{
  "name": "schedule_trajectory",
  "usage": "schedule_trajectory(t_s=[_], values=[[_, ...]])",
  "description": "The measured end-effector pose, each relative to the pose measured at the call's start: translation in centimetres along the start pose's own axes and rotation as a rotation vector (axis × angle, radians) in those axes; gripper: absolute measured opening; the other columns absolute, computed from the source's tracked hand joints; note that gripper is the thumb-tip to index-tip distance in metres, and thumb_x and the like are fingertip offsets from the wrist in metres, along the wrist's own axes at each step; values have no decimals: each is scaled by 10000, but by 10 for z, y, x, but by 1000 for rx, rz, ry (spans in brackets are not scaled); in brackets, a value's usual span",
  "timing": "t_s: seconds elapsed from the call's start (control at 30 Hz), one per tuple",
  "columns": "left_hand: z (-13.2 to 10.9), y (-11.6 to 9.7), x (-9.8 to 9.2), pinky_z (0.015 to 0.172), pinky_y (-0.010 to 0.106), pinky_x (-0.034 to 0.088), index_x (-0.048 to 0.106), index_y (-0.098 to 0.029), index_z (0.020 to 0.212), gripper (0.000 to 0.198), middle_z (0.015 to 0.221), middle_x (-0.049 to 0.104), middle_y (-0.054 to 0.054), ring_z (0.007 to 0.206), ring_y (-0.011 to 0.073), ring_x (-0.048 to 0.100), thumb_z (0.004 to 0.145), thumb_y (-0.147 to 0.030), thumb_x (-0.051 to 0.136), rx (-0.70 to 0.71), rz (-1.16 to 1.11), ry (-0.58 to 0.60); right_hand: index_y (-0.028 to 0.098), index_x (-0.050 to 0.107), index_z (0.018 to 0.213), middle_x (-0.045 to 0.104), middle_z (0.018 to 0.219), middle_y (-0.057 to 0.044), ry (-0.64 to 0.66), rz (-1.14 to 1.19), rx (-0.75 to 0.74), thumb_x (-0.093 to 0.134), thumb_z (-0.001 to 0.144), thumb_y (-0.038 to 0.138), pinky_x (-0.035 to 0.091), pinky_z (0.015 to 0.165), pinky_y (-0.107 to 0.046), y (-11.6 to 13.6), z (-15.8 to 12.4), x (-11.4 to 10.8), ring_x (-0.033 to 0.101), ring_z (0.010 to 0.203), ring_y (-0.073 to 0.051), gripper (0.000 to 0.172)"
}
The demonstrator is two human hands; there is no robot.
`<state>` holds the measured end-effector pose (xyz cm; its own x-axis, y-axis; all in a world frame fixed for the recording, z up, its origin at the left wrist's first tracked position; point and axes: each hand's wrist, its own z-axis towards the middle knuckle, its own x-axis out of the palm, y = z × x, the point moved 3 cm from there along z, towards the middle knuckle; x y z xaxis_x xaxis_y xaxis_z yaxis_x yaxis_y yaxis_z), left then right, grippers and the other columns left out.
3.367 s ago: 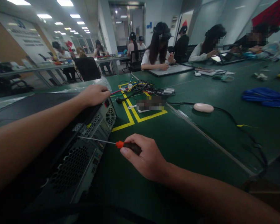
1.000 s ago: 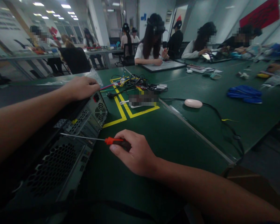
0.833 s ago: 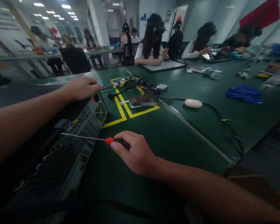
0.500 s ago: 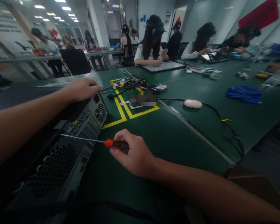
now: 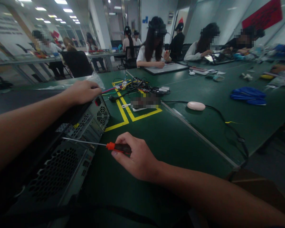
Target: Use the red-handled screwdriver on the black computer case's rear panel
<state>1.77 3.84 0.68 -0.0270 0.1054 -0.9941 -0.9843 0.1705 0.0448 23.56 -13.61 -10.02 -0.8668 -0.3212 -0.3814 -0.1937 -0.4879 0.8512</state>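
Observation:
A dark desktop computer case (image 5: 84, 126) lies at the left, its metal back panel with vent holes and ports facing right. My left hand (image 5: 84, 91) rests on the case's top by the far rear corner, fingers bent around the edge; the fingertips are partly hidden. Wrapped in my right hand (image 5: 137, 155) is a screwdriver (image 5: 111, 146) with an orange and dark handle. Its long thin shaft points left, and the tip meets the upper edge of the back panel, above the large honeycomb vent. Whether it sits in a screw is too small to tell.
Beyond the case, a tangle of cables (image 5: 139, 85) lies on the green table (image 5: 180, 139), near yellow tape marks (image 5: 144, 114). A pale oval device (image 5: 196, 105) sits on a black cord. Further right is a blue bundle (image 5: 248, 95). Several people work across the table.
Almost nothing differs. Both hands, the screwdriver and the computer case keep their places, with only a very slight shift of the view.

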Motion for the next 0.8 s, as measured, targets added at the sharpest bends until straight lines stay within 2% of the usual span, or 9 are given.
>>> schedule_trajectory(t_s=[0.3, 0.57, 0.8], values=[[-1, -1, 0, 1041, 377, 484, 725, -83, 1306, 641, 1316, 723, 177, 1212, 317, 652, 988, -425, 287, -21, 45, 17, 222, 597, 1043, 688, 870, -5, -5, -13, 14, 686, 942, 327, 465, 660, -286, -1, 0, 2, 607, 707, -157, 171], [-2, -4, -1, 1048, 437, 480, 724, -38, 1296, 665, 1336, 707, 224, 1221, 373, 646, 974, -403, 272, 5, 31, 21, 224, 591, 1039, 687, 875, -4, -1, 4, 17, 691, 946, 341, 471, 666, -286, -1, 0, 1, 615, 720, -158, 180], [-2, -3, -1, 1035, 406, 479, 741, -68, 1275, 636, 1310, 724, 193, 1210, 349, 652, 965, -407, 302, -6, 26, 10, 223, 595, 1044, 682, 875, -1, -2, 1, 15, 688, 951, 344, 459, 665, -283, 1, 0, -1, 609, 713, -154, 179]])
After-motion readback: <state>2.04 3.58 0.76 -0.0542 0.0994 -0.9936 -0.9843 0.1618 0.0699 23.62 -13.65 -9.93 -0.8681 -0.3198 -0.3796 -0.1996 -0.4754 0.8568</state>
